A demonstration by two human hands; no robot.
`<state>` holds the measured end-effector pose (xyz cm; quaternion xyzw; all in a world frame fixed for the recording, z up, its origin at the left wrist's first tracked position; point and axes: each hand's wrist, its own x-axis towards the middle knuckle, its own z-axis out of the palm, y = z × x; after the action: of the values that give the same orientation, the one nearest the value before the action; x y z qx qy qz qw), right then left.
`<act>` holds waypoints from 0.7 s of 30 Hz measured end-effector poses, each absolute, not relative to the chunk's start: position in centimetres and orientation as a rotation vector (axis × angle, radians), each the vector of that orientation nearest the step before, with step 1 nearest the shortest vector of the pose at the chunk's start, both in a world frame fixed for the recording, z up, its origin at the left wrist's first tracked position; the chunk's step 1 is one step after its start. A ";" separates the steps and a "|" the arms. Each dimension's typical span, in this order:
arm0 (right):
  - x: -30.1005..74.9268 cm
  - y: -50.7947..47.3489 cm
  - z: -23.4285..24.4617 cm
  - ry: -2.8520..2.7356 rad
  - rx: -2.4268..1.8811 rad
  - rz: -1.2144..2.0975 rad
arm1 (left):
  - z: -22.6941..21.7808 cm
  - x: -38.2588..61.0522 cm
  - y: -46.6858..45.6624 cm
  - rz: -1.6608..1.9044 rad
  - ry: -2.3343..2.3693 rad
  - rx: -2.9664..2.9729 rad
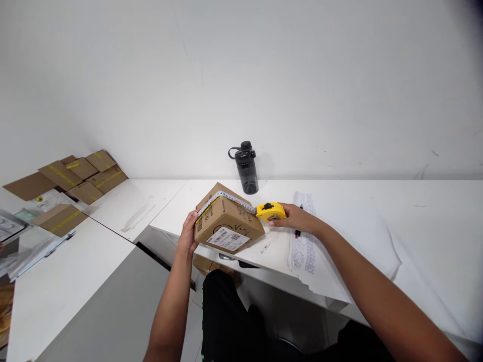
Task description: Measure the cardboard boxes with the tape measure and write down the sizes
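A small brown cardboard box is tilted at the desk's front edge, a white shipping label and black handwriting on its near side. My left hand grips the left side of the box, fingers at the end of a pulled-out measuring blade. That blade bends over a box corner and runs right along the top edge. It leads into a yellow tape measure, which my right hand holds closed around its right end, just beside the box.
Behind the box a dark water bottle stands upright near the wall. Papers with printed patterns and a pen lie under my right forearm. Stacked cardboard boxes and plastic-wrapped items occupy the far left. A drawer edge runs above my legs.
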<state>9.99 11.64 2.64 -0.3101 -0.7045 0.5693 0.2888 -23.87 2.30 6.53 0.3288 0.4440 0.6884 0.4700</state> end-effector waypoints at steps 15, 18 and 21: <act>10.4 11.6 3.2 -1.778 -0.848 1.474 | 8.1 -21.5 3.8 1.607 1.103 0.928; 10.3 11.6 3.2 -1.771 -0.832 1.456 | 8.2 -21.3 4.1 1.596 1.102 0.926; 10.2 11.5 3.2 -1.747 -0.820 1.417 | 8.4 -21.0 4.2 1.587 1.111 0.913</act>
<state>10.19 11.48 3.20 -0.3187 -0.6794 0.5510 0.3651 -20.95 4.23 8.39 0.3742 0.4552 0.6502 0.4795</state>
